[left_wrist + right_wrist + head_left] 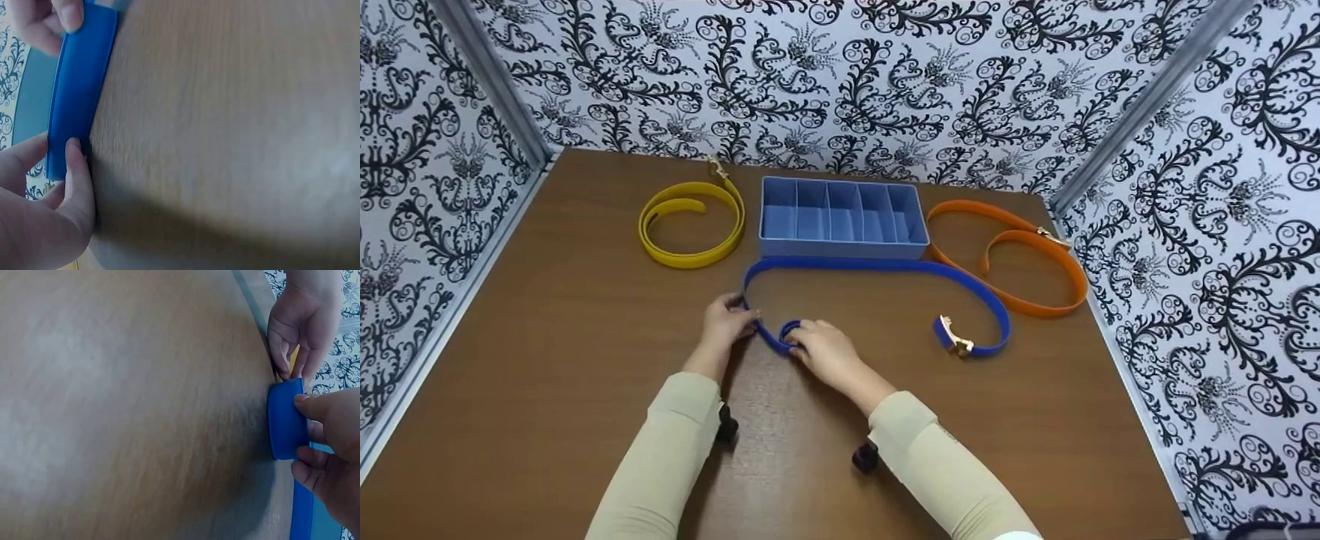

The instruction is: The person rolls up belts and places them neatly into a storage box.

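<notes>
A blue belt (847, 264) stands on its edge on the table, its long stretch running in front of the tray and curving round at the right to a gold buckle (958, 343). Its other end is coiled into a small loop, which my right hand (826, 352) grips with thumb and fingers. To the left of that coil, my left hand (725, 328) pinches the strap between thumb and fingers. The left wrist view shows the blue strap (81, 90) between both hands; in the right wrist view the coiled part (287, 419) lies against the right fingers.
Behind the blue belt sits a blue-grey tray (844, 247) with several compartments. A coiled yellow belt (690, 261) lies left of it, and an orange belt (1046, 309) in loose loops lies right. Patterned walls (825, 82) border the brown table (547, 360).
</notes>
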The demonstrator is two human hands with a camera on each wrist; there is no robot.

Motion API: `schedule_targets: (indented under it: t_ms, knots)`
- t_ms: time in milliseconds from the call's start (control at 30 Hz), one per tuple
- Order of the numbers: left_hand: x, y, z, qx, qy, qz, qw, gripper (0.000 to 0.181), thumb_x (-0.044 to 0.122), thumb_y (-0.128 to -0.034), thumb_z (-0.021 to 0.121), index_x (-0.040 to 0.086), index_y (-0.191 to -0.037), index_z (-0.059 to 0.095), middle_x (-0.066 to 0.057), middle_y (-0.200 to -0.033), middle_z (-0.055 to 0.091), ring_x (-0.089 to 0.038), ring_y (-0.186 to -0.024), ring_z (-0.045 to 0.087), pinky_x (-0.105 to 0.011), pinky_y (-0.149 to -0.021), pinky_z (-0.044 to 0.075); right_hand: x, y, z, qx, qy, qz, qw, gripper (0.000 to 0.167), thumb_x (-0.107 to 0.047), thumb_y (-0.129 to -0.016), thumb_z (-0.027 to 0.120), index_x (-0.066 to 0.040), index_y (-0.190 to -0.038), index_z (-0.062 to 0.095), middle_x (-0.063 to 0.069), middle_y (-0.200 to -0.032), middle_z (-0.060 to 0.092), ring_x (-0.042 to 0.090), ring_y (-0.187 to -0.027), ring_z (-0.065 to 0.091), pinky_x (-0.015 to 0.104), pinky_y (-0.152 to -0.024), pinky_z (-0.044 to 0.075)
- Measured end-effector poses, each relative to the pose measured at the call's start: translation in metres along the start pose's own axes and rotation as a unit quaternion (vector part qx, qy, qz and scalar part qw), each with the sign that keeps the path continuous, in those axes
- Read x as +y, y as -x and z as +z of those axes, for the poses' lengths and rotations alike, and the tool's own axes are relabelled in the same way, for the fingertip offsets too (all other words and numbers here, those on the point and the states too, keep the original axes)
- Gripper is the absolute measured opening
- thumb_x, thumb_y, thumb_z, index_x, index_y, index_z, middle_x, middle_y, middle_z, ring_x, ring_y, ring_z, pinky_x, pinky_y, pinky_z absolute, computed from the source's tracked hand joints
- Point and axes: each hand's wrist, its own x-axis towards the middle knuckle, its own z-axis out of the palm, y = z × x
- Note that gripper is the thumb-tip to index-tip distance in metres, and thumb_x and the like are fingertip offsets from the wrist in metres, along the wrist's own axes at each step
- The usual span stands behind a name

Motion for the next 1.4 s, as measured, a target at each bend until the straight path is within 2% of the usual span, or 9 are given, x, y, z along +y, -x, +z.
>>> schedule_targets:
  t_ms: [100,233,400,500,667,867,1133,1267,1400]
  knots:
    - [0.003,-0.002,-0.005,-0.010,0.022,-0.031,0.9992,0.058,-0.001,-0.0876,0.068,-0.007,-0.140,0.044,-0.017,-0.102,0.058,-0.010,-0.055,0.059,-0.025,-0.056,0.055,-0.002,-0.002,-0.002,-0.010,-0.025,-0.016,0.9995,0.017,-0.009,-0.094,0.064,-0.011,-0.108,0.073,0.002,-0.109,0.065,0.019,-0.103,0.063,0.031,-0.086,0.051]
    - [0.005,-0.007,-0.015,-0.020,0.028,-0.056,0.9978,0.054,0.007,-0.0885,0.070,-0.005,-0.136,0.049,-0.012,-0.089,0.063,-0.011,-0.048,0.060,-0.023,-0.049,0.053,-0.004,-0.005,-0.003,-0.016,-0.073,-0.033,0.9967,0.020,0.002,-0.092,0.060,-0.003,-0.107,0.073,0.008,-0.107,0.065,0.021,-0.105,0.063,0.028,-0.091,0.049]
    - [0.004,-0.013,-0.024,-0.033,0.021,-0.062,0.9973,0.052,0.013,-0.0871,0.074,-0.006,-0.131,0.054,-0.004,-0.072,0.067,-0.011,-0.051,0.063,-0.021,-0.050,0.053,-0.006,-0.007,0.001,-0.025,-0.113,0.009,0.9933,0.018,-0.005,-0.087,0.063,-0.003,-0.103,0.071,0.006,-0.104,0.062,0.019,-0.101,0.061,0.028,-0.089,0.049]
    - [0.003,-0.014,-0.024,-0.040,0.021,-0.060,0.9972,0.049,0.013,-0.0866,0.074,-0.008,-0.127,0.056,-0.004,-0.068,0.067,-0.011,-0.051,0.064,-0.021,-0.050,0.053,-0.011,-0.008,0.002,-0.031,-0.096,0.034,0.9944,0.017,-0.020,-0.088,0.068,-0.006,-0.098,0.067,0.002,-0.098,0.058,0.016,-0.089,0.059,0.028,-0.079,0.050]
    - [0.002,-0.015,-0.024,-0.038,0.006,-0.059,0.9975,0.044,0.014,-0.0865,0.075,-0.007,-0.122,0.060,-0.004,-0.067,0.067,-0.011,-0.052,0.064,-0.021,-0.051,0.053,-0.022,-0.012,0.005,-0.015,-0.006,0.035,0.9993,0.034,-0.044,-0.090,0.068,-0.010,-0.087,0.061,-0.001,-0.086,0.052,0.015,-0.075,0.054,0.029,-0.066,0.047]
    - [0.003,-0.014,-0.025,-0.030,0.005,-0.047,0.9984,0.042,0.011,-0.0860,0.075,-0.009,-0.120,0.060,-0.005,-0.068,0.067,-0.010,-0.051,0.063,-0.021,-0.051,0.052,-0.026,-0.017,0.006,0.008,0.069,0.012,0.9975,0.028,-0.041,-0.093,0.064,-0.013,-0.090,0.069,0.001,-0.090,0.059,0.020,-0.079,0.061,0.033,-0.068,0.051]
    - [0.002,-0.015,-0.022,-0.025,0.002,-0.045,0.9987,0.043,0.013,-0.0858,0.075,-0.008,-0.119,0.060,-0.004,-0.063,0.063,-0.009,-0.046,0.060,-0.020,-0.047,0.050,-0.014,-0.016,0.000,-0.016,0.049,-0.092,0.9944,0.018,-0.026,-0.097,0.062,-0.015,-0.090,0.074,0.001,-0.089,0.056,0.018,-0.080,0.061,0.031,-0.066,0.049]
    - [0.002,-0.016,-0.021,-0.021,-0.003,-0.043,0.9988,0.041,0.013,-0.0860,0.074,-0.008,-0.118,0.060,-0.004,-0.064,0.063,-0.009,-0.046,0.059,-0.020,-0.047,0.050,-0.013,-0.016,-0.003,-0.036,0.014,-0.096,0.9946,0.015,-0.020,-0.097,0.062,-0.011,-0.094,0.073,0.003,-0.089,0.054,0.017,-0.079,0.057,0.029,-0.066,0.047]
    - [0.002,-0.017,-0.019,-0.023,-0.006,-0.038,0.9990,0.040,0.013,-0.0861,0.074,-0.008,-0.117,0.062,-0.004,-0.065,0.064,-0.009,-0.046,0.059,-0.020,-0.047,0.050,-0.015,-0.020,-0.003,-0.041,-0.016,-0.052,0.9977,0.017,-0.025,-0.094,0.067,-0.011,-0.087,0.074,0.001,-0.085,0.054,0.014,-0.076,0.053,0.028,-0.067,0.046]
